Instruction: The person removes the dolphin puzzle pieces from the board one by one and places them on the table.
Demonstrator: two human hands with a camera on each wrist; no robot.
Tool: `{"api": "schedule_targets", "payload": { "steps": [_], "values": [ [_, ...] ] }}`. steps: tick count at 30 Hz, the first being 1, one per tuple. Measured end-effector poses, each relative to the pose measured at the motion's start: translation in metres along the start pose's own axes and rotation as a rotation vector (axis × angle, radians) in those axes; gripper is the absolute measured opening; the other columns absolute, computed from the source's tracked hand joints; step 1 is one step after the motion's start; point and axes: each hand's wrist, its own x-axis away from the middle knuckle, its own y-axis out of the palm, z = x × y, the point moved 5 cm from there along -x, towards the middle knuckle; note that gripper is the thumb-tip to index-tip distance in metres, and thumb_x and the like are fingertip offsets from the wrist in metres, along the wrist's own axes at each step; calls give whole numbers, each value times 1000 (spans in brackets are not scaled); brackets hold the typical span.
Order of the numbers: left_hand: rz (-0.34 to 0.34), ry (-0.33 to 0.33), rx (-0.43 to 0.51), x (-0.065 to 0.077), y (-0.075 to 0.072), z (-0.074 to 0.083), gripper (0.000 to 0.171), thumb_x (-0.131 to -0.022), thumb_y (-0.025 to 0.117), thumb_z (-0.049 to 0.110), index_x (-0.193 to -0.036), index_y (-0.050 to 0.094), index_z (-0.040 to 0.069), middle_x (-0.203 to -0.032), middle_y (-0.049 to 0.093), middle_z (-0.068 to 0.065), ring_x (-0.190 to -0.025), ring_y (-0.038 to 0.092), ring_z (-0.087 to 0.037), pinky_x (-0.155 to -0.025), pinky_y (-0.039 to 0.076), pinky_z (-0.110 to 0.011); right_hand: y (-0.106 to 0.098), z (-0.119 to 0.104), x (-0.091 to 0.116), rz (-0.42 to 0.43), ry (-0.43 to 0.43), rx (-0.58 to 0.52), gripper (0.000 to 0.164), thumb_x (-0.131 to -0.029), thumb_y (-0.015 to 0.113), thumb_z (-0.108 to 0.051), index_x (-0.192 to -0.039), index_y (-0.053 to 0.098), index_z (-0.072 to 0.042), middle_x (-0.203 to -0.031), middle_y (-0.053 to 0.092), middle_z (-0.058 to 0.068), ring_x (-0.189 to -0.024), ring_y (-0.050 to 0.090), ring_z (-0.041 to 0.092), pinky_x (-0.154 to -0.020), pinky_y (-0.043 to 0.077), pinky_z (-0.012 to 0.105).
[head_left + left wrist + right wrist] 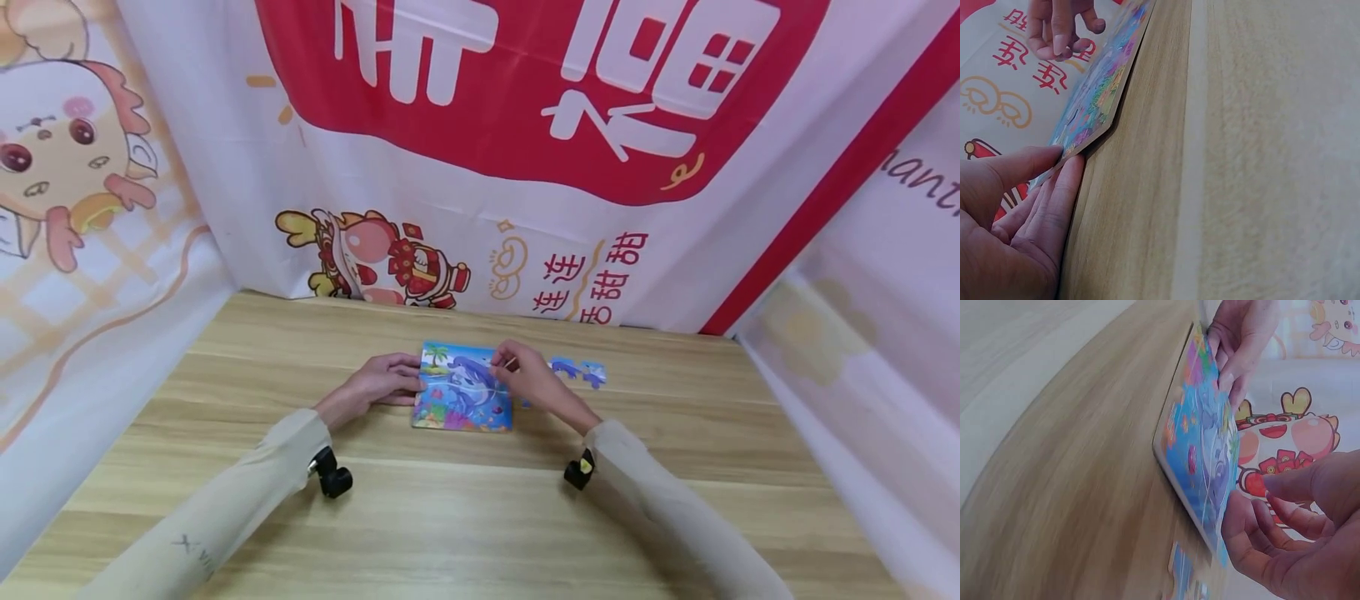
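Observation:
A flat jigsaw puzzle (pixel 461 408) with a dolphin and sea scene lies on the wooden table. My left hand (pixel 382 382) grips its left edge; in the left wrist view the thumb (pixel 1029 164) lies on top of a corner, with fingers against the edge below. Over the puzzle's upper right part hovers my right hand (pixel 528 377), fingers loosely bent. In the right wrist view a gap shows between its thumb (pixel 1291 486) and fingers, and no piece is visible there. Two loose puzzle pieces (pixel 564 367) (pixel 593 373) lie to the right, beyond the right hand.
Another bit of blue puzzle piece (pixel 526 404) peeks out beside the board's right edge, partly hidden by the right hand. The wooden table (pixel 442 517) ends at a printed cloth (pixel 480 208) hanging behind it, with more cloth on both sides.

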Motion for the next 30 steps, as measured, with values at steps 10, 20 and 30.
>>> {"api": "schedule_targets", "payload": {
  "steps": [10,20,30],
  "values": [
    [-4,5,2,1,0,0,60,-100,72,7,-154,46,3,-146,60,-23,-104,75,-22,-87,66,-33,26,-4,-15,-40,12,29,30,-94,79,-7,-115,61,3,-110,66,17,-82,65,23,-61,62,30],
    [-12,1,4,0,1,-3,60,-98,73,7,-153,47,2,-144,62,-21,-99,76,-19,-86,66,-32,42,-3,-19,-55,114,261,51,-83,92,-24,-120,62,-5,-115,61,9,-104,57,24,-98,54,42],
    [-7,5,3,0,-1,-1,59,-99,72,8,-153,47,2,-144,61,-22,-102,75,-21,-87,66,-32,41,-8,-24,-75,121,242,53,-83,92,-21,-123,60,-5,-114,62,10,-104,57,25,-98,55,42]
  ]
}}
